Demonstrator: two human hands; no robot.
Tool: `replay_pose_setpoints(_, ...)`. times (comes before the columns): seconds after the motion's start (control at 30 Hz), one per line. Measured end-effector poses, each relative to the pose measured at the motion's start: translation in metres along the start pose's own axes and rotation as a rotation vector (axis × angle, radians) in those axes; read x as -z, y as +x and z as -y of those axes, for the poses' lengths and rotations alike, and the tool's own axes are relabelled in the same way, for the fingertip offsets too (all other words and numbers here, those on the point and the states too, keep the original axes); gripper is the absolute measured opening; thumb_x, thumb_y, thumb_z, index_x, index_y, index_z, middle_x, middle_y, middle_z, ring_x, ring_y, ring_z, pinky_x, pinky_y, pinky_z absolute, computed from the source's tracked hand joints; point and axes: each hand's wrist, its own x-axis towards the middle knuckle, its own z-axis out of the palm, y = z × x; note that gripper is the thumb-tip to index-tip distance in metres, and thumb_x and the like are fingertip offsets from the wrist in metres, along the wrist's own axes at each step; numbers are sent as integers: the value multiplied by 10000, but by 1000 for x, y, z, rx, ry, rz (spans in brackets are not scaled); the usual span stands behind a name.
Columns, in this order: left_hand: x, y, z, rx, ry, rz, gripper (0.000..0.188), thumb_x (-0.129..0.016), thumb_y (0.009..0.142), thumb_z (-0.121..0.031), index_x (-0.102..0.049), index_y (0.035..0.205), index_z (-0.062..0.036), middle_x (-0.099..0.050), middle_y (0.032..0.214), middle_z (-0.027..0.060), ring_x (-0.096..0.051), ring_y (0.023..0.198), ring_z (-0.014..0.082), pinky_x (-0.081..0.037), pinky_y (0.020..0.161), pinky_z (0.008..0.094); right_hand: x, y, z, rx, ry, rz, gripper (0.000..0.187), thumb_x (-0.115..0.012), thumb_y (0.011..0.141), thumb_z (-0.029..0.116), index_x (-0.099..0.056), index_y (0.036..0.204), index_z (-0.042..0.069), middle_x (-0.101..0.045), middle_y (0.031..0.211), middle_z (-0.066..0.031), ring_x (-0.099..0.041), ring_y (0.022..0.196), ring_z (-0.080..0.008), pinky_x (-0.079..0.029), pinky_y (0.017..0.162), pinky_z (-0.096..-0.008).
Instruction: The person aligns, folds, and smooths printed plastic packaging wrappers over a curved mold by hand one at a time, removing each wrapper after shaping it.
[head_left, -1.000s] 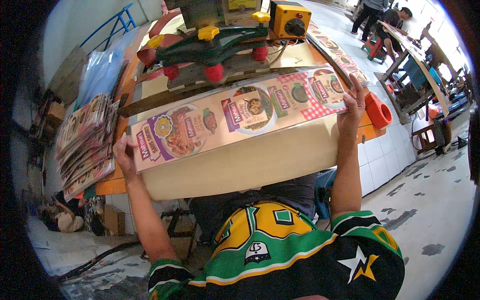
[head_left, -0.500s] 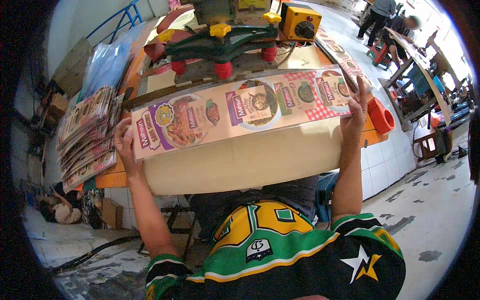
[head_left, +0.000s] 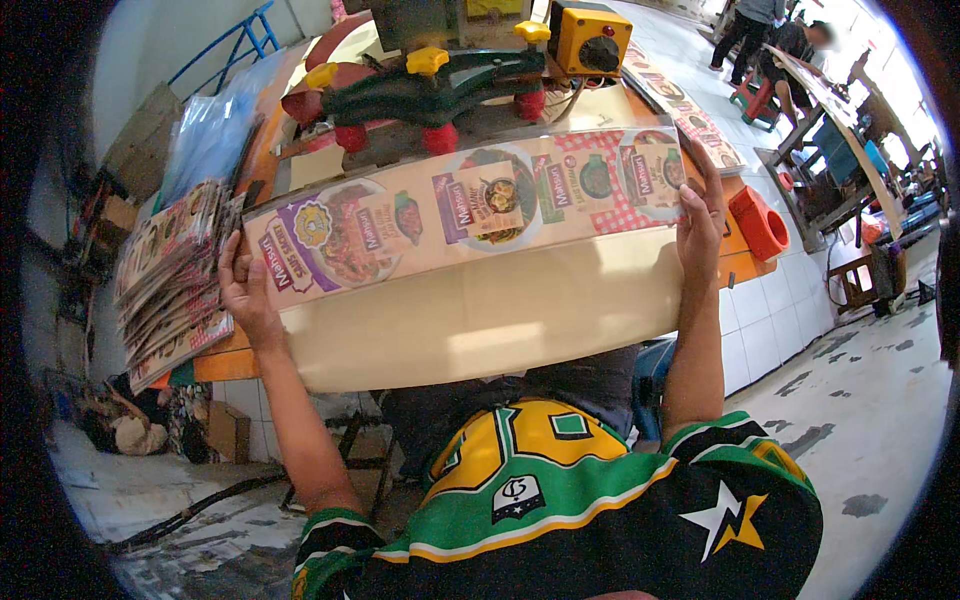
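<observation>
A long printed sheet (head_left: 412, 222) in a clear plastic cover, with pictures of food bowls and a red checked patch, lies across a cream-coloured panel (head_left: 480, 325) in front of me. At its left end my left hand (head_left: 250, 303) is closed, with the sheet's edge by the thumb and fingers. On the opposite end my right hand (head_left: 703, 215) grips the edge, its thumb near the printed face and a finger stretched upward. The sheet's far edge lies close to a press-like machine (head_left: 430, 90) with a dark green bar, yellow knobs and red round feet.
Several similar printed sheets are stacked (head_left: 170, 285) at the left, below clear bluish plastic (head_left: 210, 135). A yellow control box (head_left: 590, 40) stands behind the machine. To the right are a red-orange ring-shaped part (head_left: 760, 223) and another printed strip (head_left: 690, 105). People work at a far table.
Both hands have pushed the printed sheet slightly away from me, closer to the machine. Its left end has also shifted a little leftward. The view has moved slightly.
</observation>
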Motion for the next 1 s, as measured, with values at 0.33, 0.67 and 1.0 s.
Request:
replay_pose_setpoints(0.33,9,2,3,-110,-62,-45,615,-714,922,-89,-431,1464,-22,-626,922,-1,-570,882,83,-452,855,220,20,-1,-22,-166,-137,71,434,-624,977,175,-533,1351,-26,-650,1206,-81,-624,1055,-118,-492,935,-275)
replay_pose_setpoints(0.67,8,7,3,-106,2,-77,668,-756,884,-82,-429,1462,-5,-689,1017,53,-629,957,113,-497,899,269,32,2,-35,-131,-204,55,284,-683,948,172,-659,1169,-4,-695,1041,-45,-617,945,-128,-469,838,-276)
replay_pose_setpoints(1.0,20,8,12,-118,126,23,468,-760,896,-107,-560,1291,46,-695,1089,93,-639,994,140,-504,908,278,31,3,-38,-184,-256,34,343,-723,919,203,-645,1190,8,-684,1143,-68,-613,1085,-165,-448,990,-323)
